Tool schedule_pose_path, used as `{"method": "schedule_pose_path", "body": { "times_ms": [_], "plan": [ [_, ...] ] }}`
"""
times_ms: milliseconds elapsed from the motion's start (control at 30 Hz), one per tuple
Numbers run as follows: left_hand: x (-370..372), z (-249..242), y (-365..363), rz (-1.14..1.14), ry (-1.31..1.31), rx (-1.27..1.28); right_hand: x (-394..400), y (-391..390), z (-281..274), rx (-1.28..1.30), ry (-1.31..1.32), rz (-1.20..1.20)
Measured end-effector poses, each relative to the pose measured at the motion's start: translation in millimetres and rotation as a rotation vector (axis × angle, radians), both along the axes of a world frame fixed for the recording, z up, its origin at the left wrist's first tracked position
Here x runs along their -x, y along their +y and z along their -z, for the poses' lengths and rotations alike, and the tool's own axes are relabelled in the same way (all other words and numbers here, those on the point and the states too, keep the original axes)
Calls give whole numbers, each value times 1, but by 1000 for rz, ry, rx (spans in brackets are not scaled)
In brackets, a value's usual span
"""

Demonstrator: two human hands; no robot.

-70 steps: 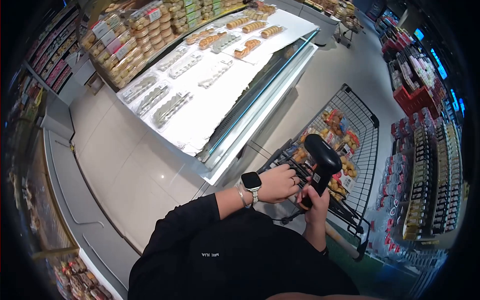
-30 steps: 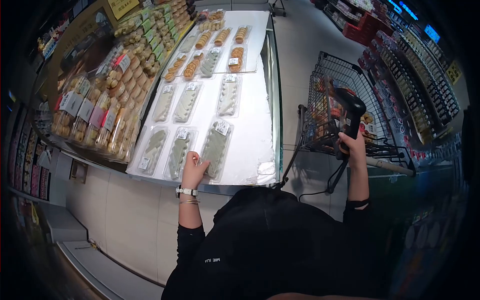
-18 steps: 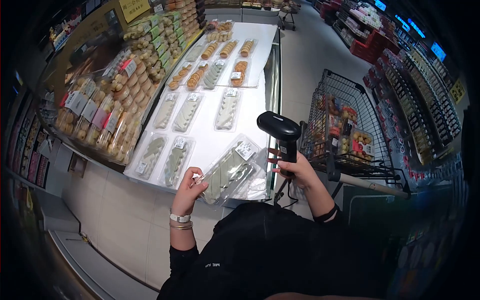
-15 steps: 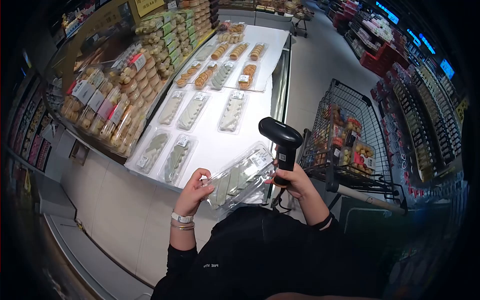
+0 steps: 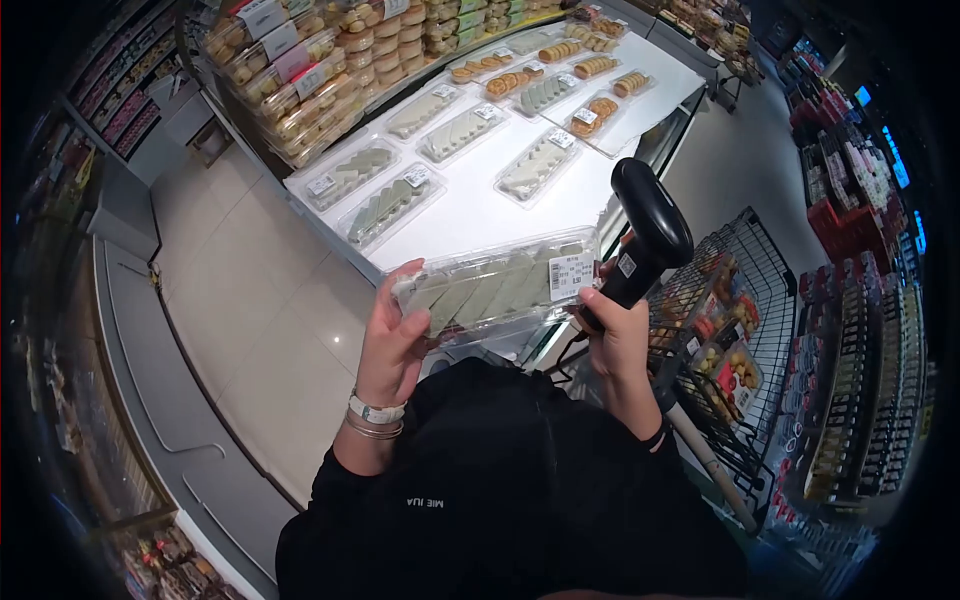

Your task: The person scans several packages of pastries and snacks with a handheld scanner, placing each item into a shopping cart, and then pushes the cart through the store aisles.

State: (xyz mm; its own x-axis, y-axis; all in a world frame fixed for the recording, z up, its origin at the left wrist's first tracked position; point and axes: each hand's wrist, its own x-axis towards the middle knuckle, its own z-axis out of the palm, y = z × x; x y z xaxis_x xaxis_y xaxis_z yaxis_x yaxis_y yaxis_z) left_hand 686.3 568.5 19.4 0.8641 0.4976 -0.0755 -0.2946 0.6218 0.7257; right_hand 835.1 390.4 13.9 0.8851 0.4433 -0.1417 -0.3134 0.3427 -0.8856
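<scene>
A clear plastic box of pale green pastries (image 5: 490, 295) with a white label (image 5: 571, 278) at its right end is held up in front of my body. My left hand (image 5: 392, 335) grips the left end of the box, thumb on top. My right hand (image 5: 618, 335) is closed around the handle of a black handheld scanner (image 5: 650, 225), and its thumb presses on the box beside the label. The scanner's head points up, above and to the right of the box.
A white display table (image 5: 450, 215) ahead bears rows of labelled pastry boxes. Stacked pastry packs (image 5: 375, 45) stand at its back left. To the right is a black wire shopping cart (image 5: 770, 300) with packed goods, before store shelves (image 5: 870, 340).
The view has turned, so the table appears shifted. The box is now raised closer and more level, its label facing up toward me. The scanner has moved up and right with my right hand.
</scene>
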Motion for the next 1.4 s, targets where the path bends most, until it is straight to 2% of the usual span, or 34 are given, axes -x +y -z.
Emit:
{"method": "schedule_pose_path", "body": {
  "times_ms": [100, 267, 333, 500, 700, 833, 1033, 1400],
  "plan": [
    [3, 1, -13, -42, 105, 23, 3, -2, -9, -16, -106, 97],
    [11, 2, -23, -113, 93, -28, 1, -10, -11, -30, -85, 7],
    [10, 2, -24, -110, 76, -48, 0, -13, -8, -55, -92, 69],
    [3, 2, -22, -106, 94, -47, -2, -11, -19, 4, -161, 49],
    [0, 7, -23, -158, 92, -69, -11, -1, -17, -112, -136, 31],
    [-1, 6, -19, -123, 83, -87, -10, -2, -18, -17, -88, 65],
    [1, 5, -18, -85, 138, -90, -5, -1, -25, -121, -156, 25],
    [3, 10, -15, -71, 92, -83, -5, -4, -25, -107, -259, 3]
  ]
}}
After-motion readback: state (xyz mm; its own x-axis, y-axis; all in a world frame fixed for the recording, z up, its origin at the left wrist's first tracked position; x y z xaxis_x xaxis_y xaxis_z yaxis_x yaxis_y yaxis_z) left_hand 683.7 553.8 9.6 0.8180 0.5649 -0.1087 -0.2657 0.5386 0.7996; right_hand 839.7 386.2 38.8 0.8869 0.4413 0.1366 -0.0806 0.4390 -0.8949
